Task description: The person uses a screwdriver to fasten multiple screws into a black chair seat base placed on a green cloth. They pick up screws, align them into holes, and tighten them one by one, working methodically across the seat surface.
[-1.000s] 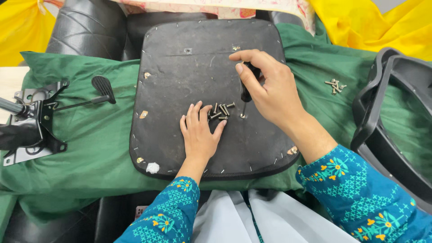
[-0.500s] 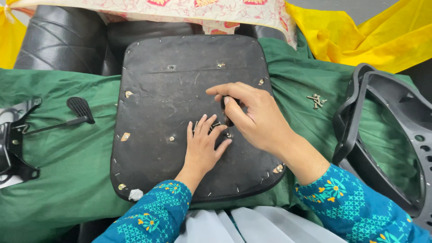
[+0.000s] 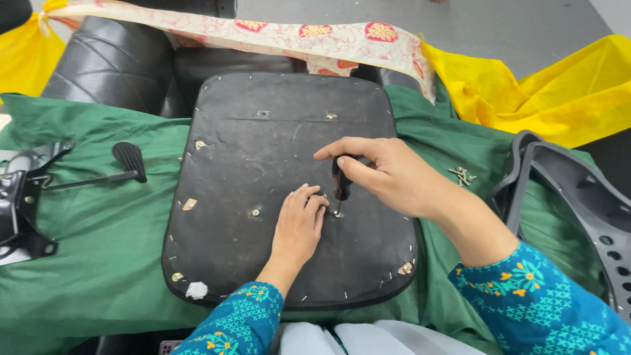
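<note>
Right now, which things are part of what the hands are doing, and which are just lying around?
In use:
right hand, gripping the screwdriver
left hand, fingers by the screwdriver tip
black seat panel

Lying about:
loose screws on the green cloth
lever
metal bracket
grey chair frame
yellow cloth

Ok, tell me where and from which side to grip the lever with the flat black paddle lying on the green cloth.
Grip the lever by its thin metal rod, coming straight down from above. It lies flat on the green cloth, so only the top is exposed. The rod is narrow and bare between the paddle and the black metal mechanism at the left edge; the paddle looks too wide and flat for a sure pinch.
</note>
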